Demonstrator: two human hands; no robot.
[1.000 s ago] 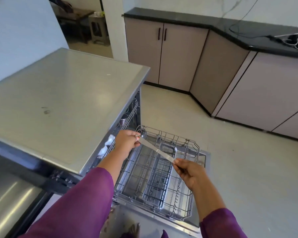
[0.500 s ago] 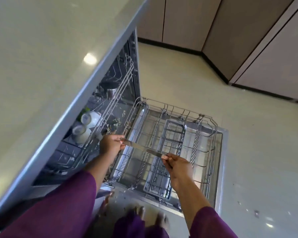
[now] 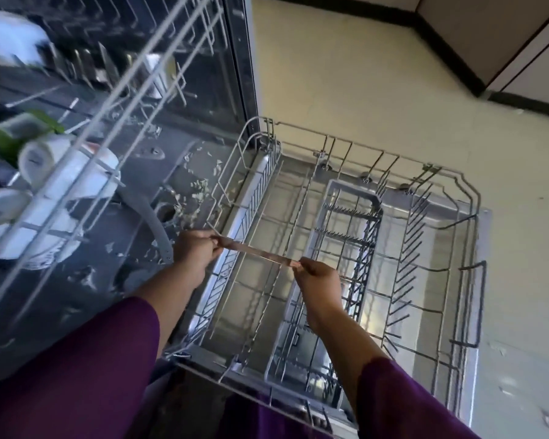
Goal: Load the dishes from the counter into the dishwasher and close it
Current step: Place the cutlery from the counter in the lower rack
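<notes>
Head view, looking down over the open dishwasher. A long, flat metal utensil spans the gap between the two grips, and whether it is a knife cannot be told. The left grip pinches one end, with its fingers curled round that tip. The right grip pinches the other end between thumb and fingertips. Both grips are closed on the utensil and neither has a free finger showing.

The utensil's long axis runs from the left grip to the right grip, dropping slightly toward the right one, and it lies roughly level, crosswise over the pulled-out lower rack. It hangs above the rack wires and touches nothing but the two grips.

The deciding relation is that the cutlery basket lies just beyond and below the right grip, well apart from the left one. The right grip is therefore the nearer and would probably carry the utensil there alone. To drop into a basket cell, the long axis would have to swing from level to upright.

The upper rack, holding cups, lies above and outward of the left grip.
</notes>
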